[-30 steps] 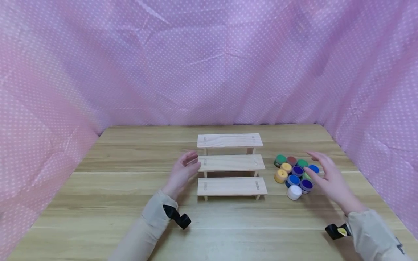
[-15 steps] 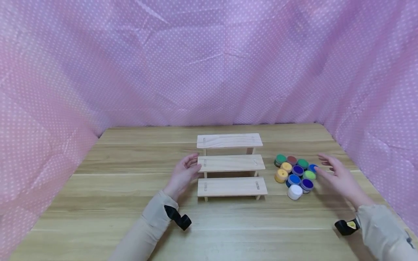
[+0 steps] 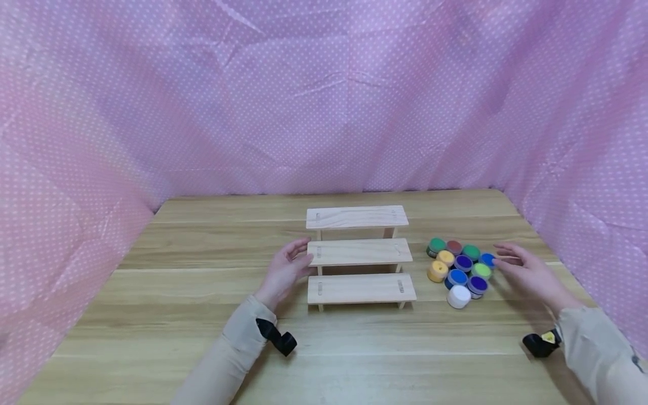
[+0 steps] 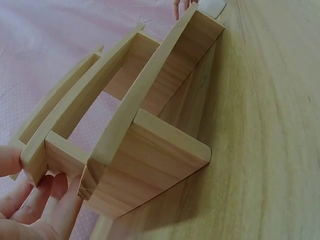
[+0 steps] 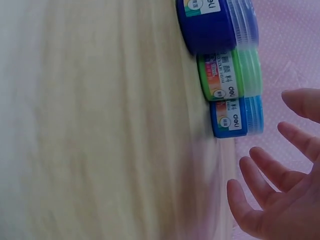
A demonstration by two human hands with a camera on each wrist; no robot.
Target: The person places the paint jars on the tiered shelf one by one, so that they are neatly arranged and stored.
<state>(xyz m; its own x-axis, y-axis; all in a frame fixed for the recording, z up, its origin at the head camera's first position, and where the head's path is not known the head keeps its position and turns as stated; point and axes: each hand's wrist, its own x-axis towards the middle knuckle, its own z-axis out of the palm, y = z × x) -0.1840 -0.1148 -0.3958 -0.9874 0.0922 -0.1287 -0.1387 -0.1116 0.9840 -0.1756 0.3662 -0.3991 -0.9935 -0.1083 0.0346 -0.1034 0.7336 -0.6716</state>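
A three-tier wooden display rack (image 3: 361, 289) stands upright on the table. My left hand (image 3: 284, 271) is at the left end of its middle board (image 3: 360, 252). In the left wrist view, the thumb (image 4: 9, 161) lies on that board's end and the curled fingers (image 4: 31, 205) are beneath it, gripping the edge. My right hand (image 3: 532, 275) hovers with spread, loosely bent fingers just right of a blue paint jar (image 5: 235, 118), holding nothing. A gap shows between hand and jar in the right wrist view. Beside that jar stand a lime-green jar (image 5: 229, 75) and a dark purple jar (image 5: 212, 25).
Several more capped paint jars crowd together right of the rack, including a white jar (image 3: 458, 296), a yellow jar (image 3: 437, 271) and a red-brown jar (image 3: 454, 248). Pink dotted cloth (image 3: 324, 112) hangs behind and beside the wooden table (image 3: 167, 315).
My right hand has drawn back to the right from above the jars, uncovering the lime-green one. My left hand stays at the rack's middle board.
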